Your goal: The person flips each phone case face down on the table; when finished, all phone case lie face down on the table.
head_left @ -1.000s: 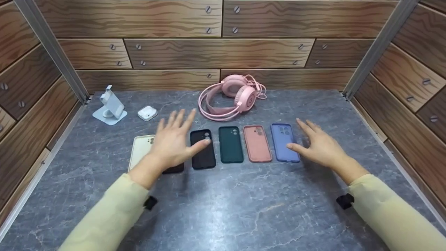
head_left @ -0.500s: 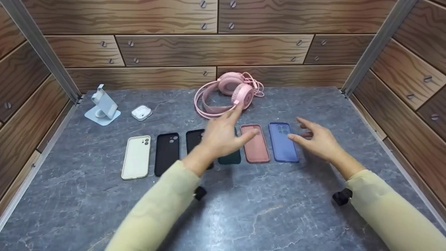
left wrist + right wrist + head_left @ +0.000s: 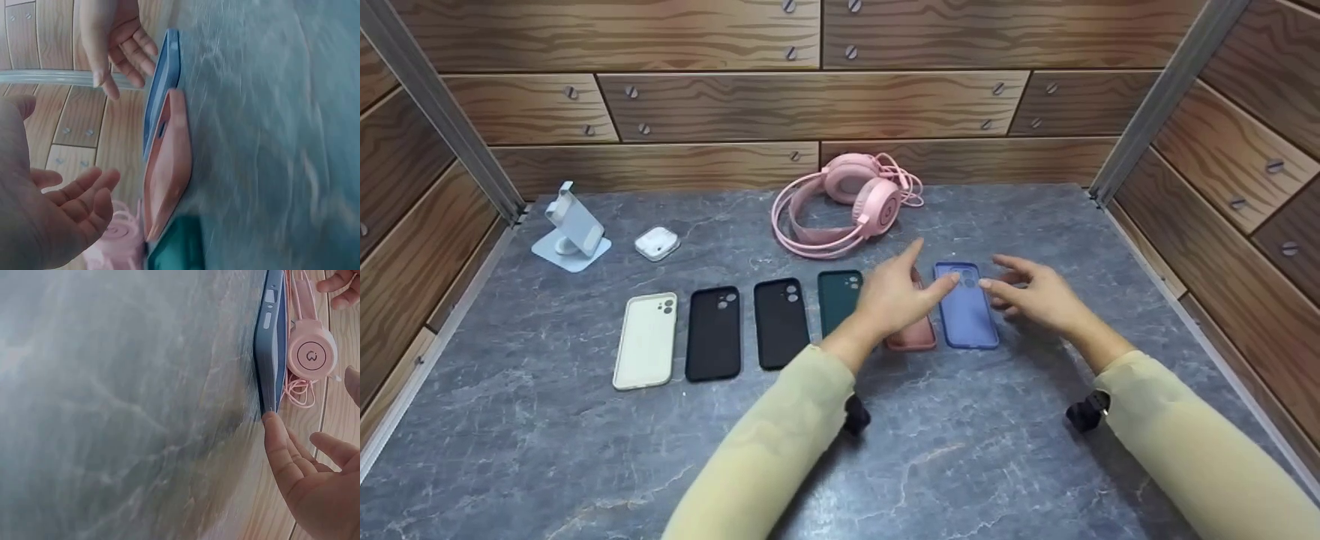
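Observation:
A row of phone cases lies on the table. At its right end is a blue phone case [image 3: 969, 319], beside a pink phone case [image 3: 913, 336] and a dark green one [image 3: 836, 292]. My left hand [image 3: 894, 298] hovers over the pink case, hiding much of it, with its thumb stretched toward the blue case. My right hand [image 3: 1039, 300] is at the blue case's right side. In the right wrist view a fingertip [image 3: 271, 421] meets the corner of the blue case, or nearly so; contact is uncertain. Neither hand holds anything.
Two black phone cases, one here [image 3: 714, 334], and a cream case [image 3: 646, 341] continue the row leftward. Behind lie pink headphones [image 3: 877, 206], a small white case [image 3: 657, 244] and a pale blue stand [image 3: 577, 225]. Wood-patterned walls [image 3: 810, 109] enclose the grey table [image 3: 945, 450].
My left hand has swept rightward from beside the cream case, across the row, to the pink case. The right hand's fingers have bent slightly toward the blue case. The view has shifted a little.

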The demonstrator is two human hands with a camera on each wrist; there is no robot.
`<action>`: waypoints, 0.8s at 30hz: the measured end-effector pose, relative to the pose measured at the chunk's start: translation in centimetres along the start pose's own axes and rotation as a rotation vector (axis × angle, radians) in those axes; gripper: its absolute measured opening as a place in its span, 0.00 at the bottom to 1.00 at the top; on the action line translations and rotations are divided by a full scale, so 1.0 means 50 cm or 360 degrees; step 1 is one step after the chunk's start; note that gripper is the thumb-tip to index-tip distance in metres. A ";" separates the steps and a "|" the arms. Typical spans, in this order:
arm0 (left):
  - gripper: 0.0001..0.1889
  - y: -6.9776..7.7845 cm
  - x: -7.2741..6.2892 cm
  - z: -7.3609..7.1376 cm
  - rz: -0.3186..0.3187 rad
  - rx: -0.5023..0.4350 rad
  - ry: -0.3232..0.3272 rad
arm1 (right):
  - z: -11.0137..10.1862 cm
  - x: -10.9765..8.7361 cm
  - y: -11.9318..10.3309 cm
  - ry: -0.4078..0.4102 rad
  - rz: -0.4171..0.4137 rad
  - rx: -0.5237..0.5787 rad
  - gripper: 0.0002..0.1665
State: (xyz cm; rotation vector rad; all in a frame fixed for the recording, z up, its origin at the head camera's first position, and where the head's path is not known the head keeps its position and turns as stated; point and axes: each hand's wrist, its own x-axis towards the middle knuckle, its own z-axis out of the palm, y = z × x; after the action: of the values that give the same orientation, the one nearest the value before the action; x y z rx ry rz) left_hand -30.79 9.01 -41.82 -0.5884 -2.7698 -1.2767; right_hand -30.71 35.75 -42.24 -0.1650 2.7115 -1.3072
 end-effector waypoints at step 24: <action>0.39 -0.017 0.039 0.097 -0.0383 -0.0446 -0.0053 | 0.005 0.040 0.021 -0.0090 0.0143 0.0024 0.40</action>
State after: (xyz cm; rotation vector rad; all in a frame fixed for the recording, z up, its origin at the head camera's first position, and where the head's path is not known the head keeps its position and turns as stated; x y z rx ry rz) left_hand -32.28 12.75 -45.29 -0.2929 -2.7753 -1.7371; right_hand -32.70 35.93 -43.34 -0.0766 2.6289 -1.2781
